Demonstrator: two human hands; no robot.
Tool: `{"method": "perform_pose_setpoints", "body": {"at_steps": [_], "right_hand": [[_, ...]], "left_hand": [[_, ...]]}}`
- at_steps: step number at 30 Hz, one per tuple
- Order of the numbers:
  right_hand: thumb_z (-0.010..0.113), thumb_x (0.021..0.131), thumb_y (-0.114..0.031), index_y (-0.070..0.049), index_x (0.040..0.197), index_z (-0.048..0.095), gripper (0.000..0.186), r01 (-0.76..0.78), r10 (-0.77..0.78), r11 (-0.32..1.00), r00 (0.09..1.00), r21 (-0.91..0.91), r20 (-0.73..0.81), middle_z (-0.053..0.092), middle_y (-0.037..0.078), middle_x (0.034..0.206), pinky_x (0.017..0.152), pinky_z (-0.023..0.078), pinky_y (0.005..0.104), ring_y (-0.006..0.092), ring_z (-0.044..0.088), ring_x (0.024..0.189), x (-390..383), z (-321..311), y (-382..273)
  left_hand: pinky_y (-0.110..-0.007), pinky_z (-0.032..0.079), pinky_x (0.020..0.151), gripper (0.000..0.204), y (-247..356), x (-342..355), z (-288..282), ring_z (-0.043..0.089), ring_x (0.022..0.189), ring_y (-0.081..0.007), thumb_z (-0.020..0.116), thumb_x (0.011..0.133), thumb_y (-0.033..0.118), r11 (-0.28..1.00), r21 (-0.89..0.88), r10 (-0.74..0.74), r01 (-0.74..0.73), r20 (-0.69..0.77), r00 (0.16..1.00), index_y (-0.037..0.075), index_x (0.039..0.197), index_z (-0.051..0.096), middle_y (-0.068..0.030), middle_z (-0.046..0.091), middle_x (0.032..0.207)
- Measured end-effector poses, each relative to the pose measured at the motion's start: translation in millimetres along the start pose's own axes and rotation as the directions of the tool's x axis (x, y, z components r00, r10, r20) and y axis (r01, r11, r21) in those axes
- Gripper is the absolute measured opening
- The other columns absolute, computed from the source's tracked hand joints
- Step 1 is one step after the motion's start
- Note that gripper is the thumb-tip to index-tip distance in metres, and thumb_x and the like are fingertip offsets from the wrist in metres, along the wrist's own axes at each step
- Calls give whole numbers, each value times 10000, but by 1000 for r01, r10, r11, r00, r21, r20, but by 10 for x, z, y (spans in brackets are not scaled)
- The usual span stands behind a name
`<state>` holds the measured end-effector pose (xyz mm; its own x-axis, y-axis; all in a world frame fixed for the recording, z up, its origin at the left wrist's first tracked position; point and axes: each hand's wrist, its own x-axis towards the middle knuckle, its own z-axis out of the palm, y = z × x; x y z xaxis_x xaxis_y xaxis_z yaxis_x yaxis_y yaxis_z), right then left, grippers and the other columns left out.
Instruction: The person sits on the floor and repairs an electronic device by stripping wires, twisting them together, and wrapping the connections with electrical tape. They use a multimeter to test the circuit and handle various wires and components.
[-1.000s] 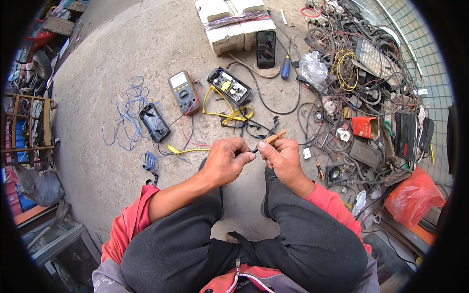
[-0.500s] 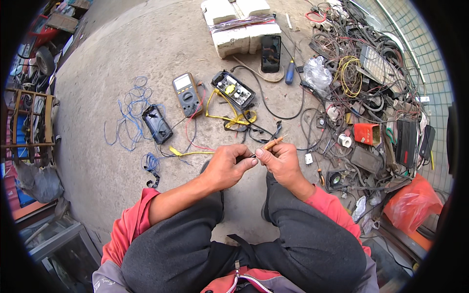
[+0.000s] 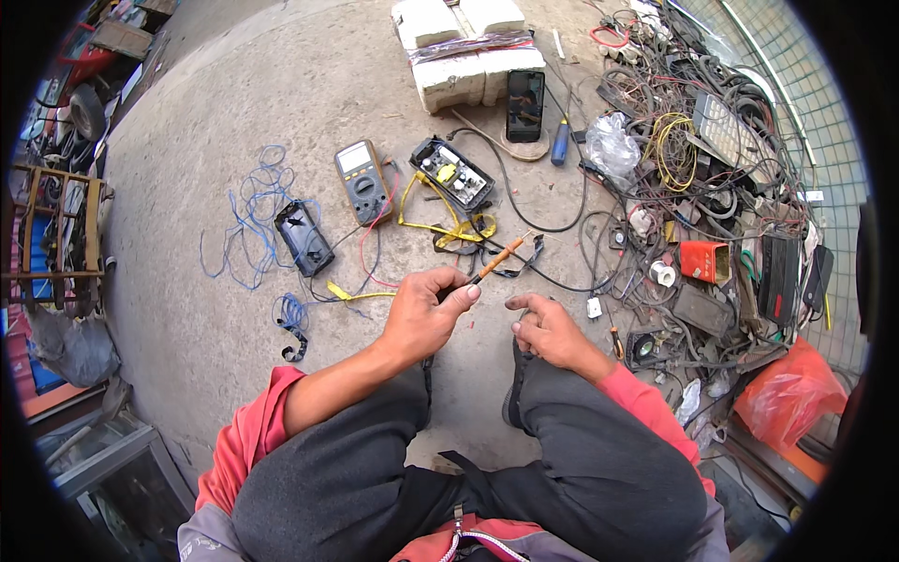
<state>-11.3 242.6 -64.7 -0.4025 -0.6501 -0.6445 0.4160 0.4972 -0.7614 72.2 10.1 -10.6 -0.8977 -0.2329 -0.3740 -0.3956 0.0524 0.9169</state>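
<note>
Left hand [image 3: 426, 314] pinches a slim orange tool [image 3: 500, 258], apparently inspecting it, while half-curled right hand [image 3: 554, 335] looks empty nearby; next likely needs steady aim.

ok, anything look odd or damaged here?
Dark case right of the multimeter lies open, circuit board exposed where a cover would normally sit. Thin blue wire sprawls in a loose tangle beside the black housing.

A slim tool [image 3: 499, 258], orange-brown along its handle with a thin pointed tip and dark rear end, slants up and rightward, gripped in the left hand [image 3: 426, 315].
</note>
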Motion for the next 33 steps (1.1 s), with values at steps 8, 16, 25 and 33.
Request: {"method": "perform_pose_setpoints", "body": {"at_steps": [8,16,25,33], "right_hand": [[678,895,-385,89,1102,653,517,-164,260,822,960,-546,103,701,246,1022,832,529,382,311,689,973,-425,-272,410],[606,912,-571,54,1094,674,654,-124,356,764,899,-633,253,694,231,1017,845,511,407,326,665,988,-521,-409,322],[660,893,-505,34,931,700,541,11,322,759,862,-650,391,694,200,856,717,503,410,296,668,814,-514,-513,492],[649,904,-516,31,878,681,549,-67,354,827,834,-558,423,654,154,760,681,474,381,249,625,740,-581,-513,270]], "left_hand": [[-241,429,569,212,-92,-9,-40,519,636,-50,691,933,195,1000,-28,10,-10,5,1000,-16,931,676,7,624,713],[-241,428,572,207,-72,-3,-43,518,640,-52,685,934,194,1000,-23,-3,3,13,1000,-12,918,674,11,616,710],[-243,425,568,201,-77,7,-27,509,634,-52,686,935,190,1000,-27,-10,10,20,1000,-10,916,673,15,609,706],[-243,428,572,202,-106,2,-48,513,643,-54,688,935,190,1000,-18,-18,18,24,1000,-12,927,676,11,617,722]]}}
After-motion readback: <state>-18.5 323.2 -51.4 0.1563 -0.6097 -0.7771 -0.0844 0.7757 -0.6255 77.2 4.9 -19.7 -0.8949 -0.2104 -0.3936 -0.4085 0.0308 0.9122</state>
